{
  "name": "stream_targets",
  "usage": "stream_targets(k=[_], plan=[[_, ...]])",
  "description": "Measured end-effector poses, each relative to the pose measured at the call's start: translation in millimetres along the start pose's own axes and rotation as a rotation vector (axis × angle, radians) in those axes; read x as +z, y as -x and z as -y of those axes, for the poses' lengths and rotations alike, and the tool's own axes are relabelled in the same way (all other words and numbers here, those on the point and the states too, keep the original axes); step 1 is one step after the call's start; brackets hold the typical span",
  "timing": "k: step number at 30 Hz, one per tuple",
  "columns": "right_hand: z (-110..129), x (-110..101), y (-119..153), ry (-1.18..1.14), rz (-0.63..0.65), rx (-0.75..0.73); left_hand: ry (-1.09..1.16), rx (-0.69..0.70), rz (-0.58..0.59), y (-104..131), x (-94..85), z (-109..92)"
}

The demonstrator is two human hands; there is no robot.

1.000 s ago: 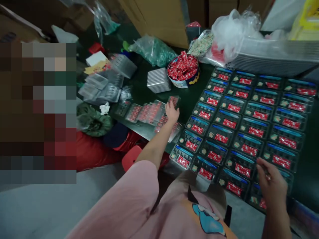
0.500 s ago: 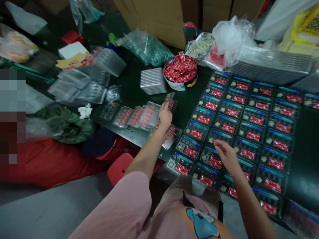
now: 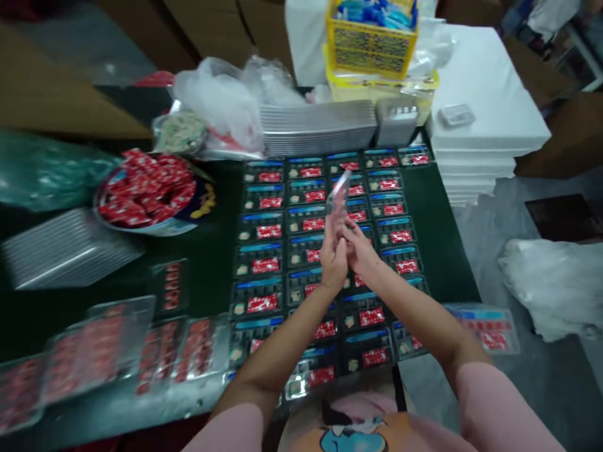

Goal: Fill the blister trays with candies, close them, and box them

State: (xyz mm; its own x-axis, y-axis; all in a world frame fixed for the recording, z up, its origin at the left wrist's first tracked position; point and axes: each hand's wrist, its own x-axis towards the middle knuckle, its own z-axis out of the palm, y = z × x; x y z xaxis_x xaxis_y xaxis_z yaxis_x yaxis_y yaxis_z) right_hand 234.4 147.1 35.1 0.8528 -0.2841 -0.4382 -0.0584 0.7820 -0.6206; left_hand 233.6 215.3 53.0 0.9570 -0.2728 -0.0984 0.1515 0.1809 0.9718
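Note:
My left hand (image 3: 333, 260) is closed around a thin clear plastic blister tray (image 3: 340, 194) with reddish pieces in it, held up on edge and tilted. Against its lower right side, my right hand (image 3: 362, 251) has its fingers curled inward; what they pinch is hidden. Both hands are above rows of black-looking compartment trays (image 3: 262, 304), laid edge to edge. Each tray carries a blue pen-like stick, a red-and-white packet (image 3: 265, 265) and mostly a small pale piece. More clear trays of red pieces (image 3: 195, 348) lie at the table's front left.
A round tin (image 3: 202, 201) heaped with red packets stands at left, beside stacked clear trays (image 3: 70, 248). Behind are plastic bags (image 3: 217, 100), more stacked trays (image 3: 318, 129) and a yellow basket (image 3: 372, 47) of blue items. White foam slabs (image 3: 485, 94) rise at right.
The view has swung right. My left hand has lifted a clear tray of red pieces from the left group and brought it over the laid-out trays, where my right hand has met it.

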Motion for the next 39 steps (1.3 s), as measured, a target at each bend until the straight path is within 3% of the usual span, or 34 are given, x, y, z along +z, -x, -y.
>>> stream_targets(k=[3, 5, 11, 13, 16, 19, 22, 26, 29, 33, 36, 39], plan=[[61.9, -56.8, -25.8, 0.026, -0.135, -0.098, 0.126, 0.001, 0.115, -28.4, 57.7, 11.0], [100.8, -96.4, -48.0, 0.096, -0.203, -0.16, 0.246, -0.066, 0.112, -55.5, 89.5, 18.4], [198.2, -198.4, -127.4, 0.485, -0.333, -0.266, 0.353, -0.511, 0.037, -154.9, 159.7, 58.3], [223.7, -222.3, -161.0, 0.687, -0.309, -0.318, 0.384, -0.589, -0.004, -180.3, 171.9, 72.3], [249.3, -246.3, -217.0, 1.104, -0.262, -0.491, 0.424, -0.563, -0.073, -203.0, 176.1, 83.9], [256.0, -257.1, -264.6, 1.435, -0.191, -0.599, 0.408, -0.494, -0.102, -211.4, 169.7, 83.5], [252.5, -259.7, -283.6, 1.591, -0.135, -0.587, 0.356, -0.45, -0.124, -213.1, 165.3, 78.4], [247.7, -265.5, -254.5, 1.76, -0.196, -0.52, 0.303, -0.431, -0.114, -210.4, 176.9, 75.5], [239.4, -277.1, -204.8, 1.818, -0.179, -0.493, 0.284, -0.458, -0.107, -199.3, 198.8, 79.9], [217.0, -298.8, -129.7, 1.828, -0.055, -0.477, 0.27, -0.53, -0.093, -165.3, 230.0, 93.1], [202.3, -314.2, -80.9, 1.71, 0.008, -0.466, 0.26, -0.588, -0.066, -136.4, 240.9, 102.3], [201.1, -324.3, -47.2, 1.433, -0.118, -0.469, 0.265, -0.619, -0.08, -118.9, 239.2, 104.5]])
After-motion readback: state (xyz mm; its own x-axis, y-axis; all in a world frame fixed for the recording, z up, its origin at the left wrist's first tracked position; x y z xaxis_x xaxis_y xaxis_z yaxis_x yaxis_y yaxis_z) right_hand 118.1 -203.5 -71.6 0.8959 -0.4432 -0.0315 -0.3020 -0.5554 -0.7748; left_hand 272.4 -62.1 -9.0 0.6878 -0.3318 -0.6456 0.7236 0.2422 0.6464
